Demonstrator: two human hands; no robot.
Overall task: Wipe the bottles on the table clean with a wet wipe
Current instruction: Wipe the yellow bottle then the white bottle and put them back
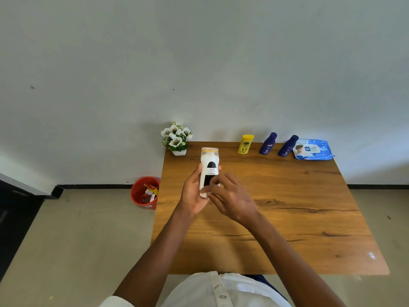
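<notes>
my left hand (192,196) curled round white bottle (209,171) above the surface (287,218), right hand (230,197) fingers pinching wet wipe (204,194) against its base

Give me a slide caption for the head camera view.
Left hand holds white bottle while right hand wipes it.

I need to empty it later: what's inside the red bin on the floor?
The red bin holds red, white and yellow scraps; what lies beneath them is covered.
</notes>
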